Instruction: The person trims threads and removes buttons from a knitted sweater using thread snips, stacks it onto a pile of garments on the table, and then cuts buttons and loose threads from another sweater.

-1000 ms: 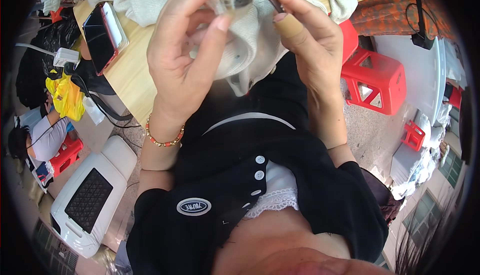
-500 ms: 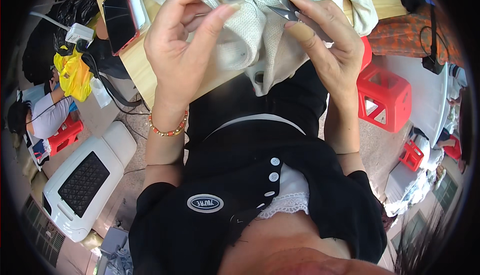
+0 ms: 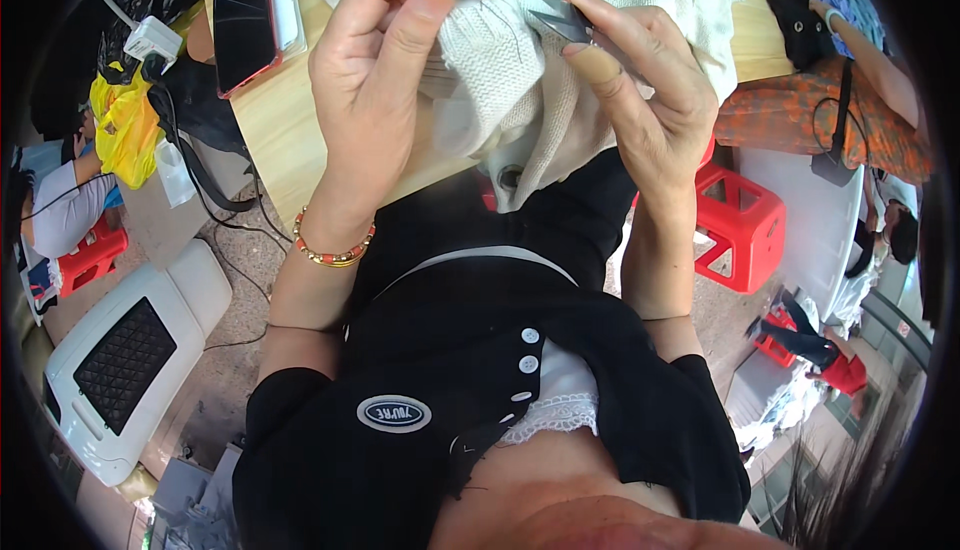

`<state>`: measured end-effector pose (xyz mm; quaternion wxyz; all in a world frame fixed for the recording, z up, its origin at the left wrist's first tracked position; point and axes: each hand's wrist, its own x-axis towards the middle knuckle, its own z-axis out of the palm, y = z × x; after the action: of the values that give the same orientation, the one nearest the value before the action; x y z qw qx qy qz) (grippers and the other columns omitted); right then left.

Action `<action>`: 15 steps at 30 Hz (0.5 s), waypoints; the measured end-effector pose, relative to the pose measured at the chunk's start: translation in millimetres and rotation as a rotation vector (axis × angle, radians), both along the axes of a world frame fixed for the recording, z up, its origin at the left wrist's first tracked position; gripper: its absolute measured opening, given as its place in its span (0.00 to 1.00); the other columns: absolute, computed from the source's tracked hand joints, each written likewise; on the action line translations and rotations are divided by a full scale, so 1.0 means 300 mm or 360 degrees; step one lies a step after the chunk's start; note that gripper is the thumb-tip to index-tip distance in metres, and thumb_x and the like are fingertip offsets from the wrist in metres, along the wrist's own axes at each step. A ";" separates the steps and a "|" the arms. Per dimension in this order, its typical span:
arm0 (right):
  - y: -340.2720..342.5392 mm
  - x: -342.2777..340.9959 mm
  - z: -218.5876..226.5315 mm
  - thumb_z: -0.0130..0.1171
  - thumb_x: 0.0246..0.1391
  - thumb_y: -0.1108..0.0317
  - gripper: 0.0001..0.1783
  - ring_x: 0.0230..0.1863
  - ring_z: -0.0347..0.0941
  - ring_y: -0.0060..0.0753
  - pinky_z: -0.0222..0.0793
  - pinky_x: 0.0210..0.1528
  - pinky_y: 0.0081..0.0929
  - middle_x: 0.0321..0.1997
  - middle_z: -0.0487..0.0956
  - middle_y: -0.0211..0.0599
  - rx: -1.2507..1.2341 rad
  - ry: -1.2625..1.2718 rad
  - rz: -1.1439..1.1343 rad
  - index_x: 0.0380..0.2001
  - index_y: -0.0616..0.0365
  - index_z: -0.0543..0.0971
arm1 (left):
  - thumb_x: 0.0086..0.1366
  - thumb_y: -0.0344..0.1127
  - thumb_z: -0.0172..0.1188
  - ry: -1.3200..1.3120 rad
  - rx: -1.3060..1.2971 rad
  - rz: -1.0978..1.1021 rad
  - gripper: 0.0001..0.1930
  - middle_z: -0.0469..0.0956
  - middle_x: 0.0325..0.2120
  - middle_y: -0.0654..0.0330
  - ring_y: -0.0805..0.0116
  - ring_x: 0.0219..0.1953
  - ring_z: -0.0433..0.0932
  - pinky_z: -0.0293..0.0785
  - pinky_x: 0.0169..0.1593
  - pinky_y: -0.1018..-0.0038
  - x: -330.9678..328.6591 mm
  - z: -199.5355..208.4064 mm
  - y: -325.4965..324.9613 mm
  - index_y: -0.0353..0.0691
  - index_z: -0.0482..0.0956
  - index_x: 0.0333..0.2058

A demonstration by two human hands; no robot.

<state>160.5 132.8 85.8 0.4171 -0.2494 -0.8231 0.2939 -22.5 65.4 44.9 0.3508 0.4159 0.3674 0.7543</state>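
On the head view I see my left hand (image 3: 375,100) pinching a fold of the cream knitted sweater (image 3: 520,60), whose top runs off the frame. My right hand (image 3: 650,100) grips small thread snips (image 3: 560,18), blades mostly hidden by the fingers. The sweater hangs over the wooden bench (image 3: 290,140) edge. A dark phone (image 3: 245,20) lies left; a red stool (image 3: 740,225) crowds the right

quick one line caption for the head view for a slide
Left hand pinches a fold of cream knit garment while the right hand holds small thread snips at it, above a wooden table.
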 end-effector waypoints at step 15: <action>0.022 -0.026 0.000 0.68 0.41 0.72 0.20 0.25 0.68 0.25 0.63 0.27 0.22 0.25 0.72 0.31 0.0299 -0.0087 -0.0008 0.43 0.52 0.84 | 0.68 0.31 0.55 -0.0004 -0.0034 -0.0062 0.09 0.77 0.32 0.67 0.85 0.34 0.71 0.66 0.39 0.87 0.020 0.017 -0.001 0.32 0.76 0.43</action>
<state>152.8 139.3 85.8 0.4168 -0.2192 -0.8574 0.2075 -16.4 65.0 50.1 0.3704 0.4182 0.3666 0.7440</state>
